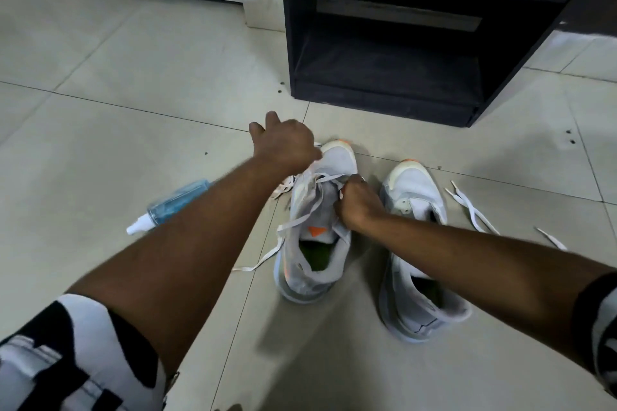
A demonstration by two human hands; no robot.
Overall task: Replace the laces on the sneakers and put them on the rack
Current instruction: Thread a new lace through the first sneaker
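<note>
Sneakers sit on the floor near the rack (pixel 384 90). Left sneaker (pixel 317 227) is partly laced: right hand (pixel 357 203) pinches its lace (pixel 300 218), left hand (pixel 283 143) pulls it. Right sneaker (pixel 417 243) is bare; spare lace (pixel 470 207) is just right of it.

No legible text, brand or number. Only mark: orange triangle on left sneaker (pixel 314 220) tongue, centre frame.
</note>
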